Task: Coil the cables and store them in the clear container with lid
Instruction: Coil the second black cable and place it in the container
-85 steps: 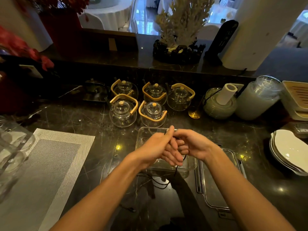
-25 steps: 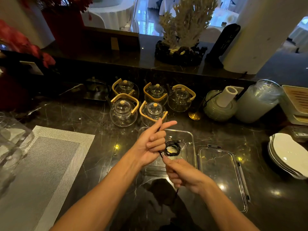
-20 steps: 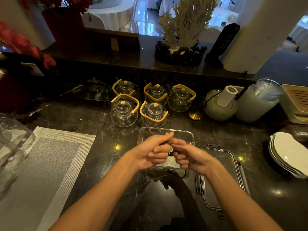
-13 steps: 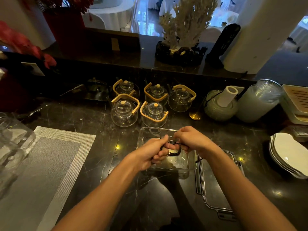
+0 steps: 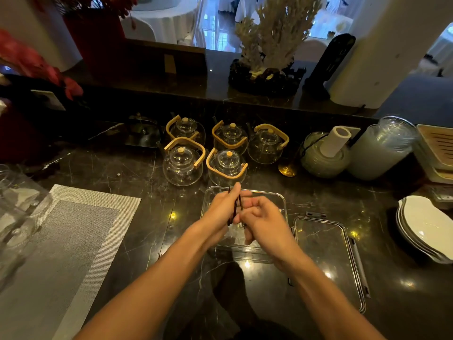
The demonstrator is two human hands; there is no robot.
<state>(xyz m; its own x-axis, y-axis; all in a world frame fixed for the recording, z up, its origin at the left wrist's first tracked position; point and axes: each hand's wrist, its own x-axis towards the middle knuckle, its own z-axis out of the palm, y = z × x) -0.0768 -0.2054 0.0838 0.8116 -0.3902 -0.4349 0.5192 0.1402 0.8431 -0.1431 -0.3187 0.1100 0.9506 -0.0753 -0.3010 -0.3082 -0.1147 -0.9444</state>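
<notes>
A thin black cable (image 5: 235, 207), wound into a small coil, stands on edge between my two hands over the clear container (image 5: 279, 200). My left hand (image 5: 221, 212) grips the coil with its fingers stretched forward. My right hand (image 5: 262, 220) is curled against the coil's right side and holds the cable's end; how it grips is hidden by the fingers. The container sits open on the dark marble counter. Its clear lid (image 5: 326, 256) lies flat just to the right.
Several glass teapots (image 5: 182, 163) with wooden handles stand right behind the container. A grey woven placemat (image 5: 61, 244) lies at left, with glassware (image 5: 14, 212) at the left edge. Stacked white plates (image 5: 421, 224), two jars (image 5: 377, 148) and a gold spoon (image 5: 286, 169) sit at right.
The loose cable that hung below the hands has been wound up into a coil. My right hand has circled around it and now sits close against my left hand.
</notes>
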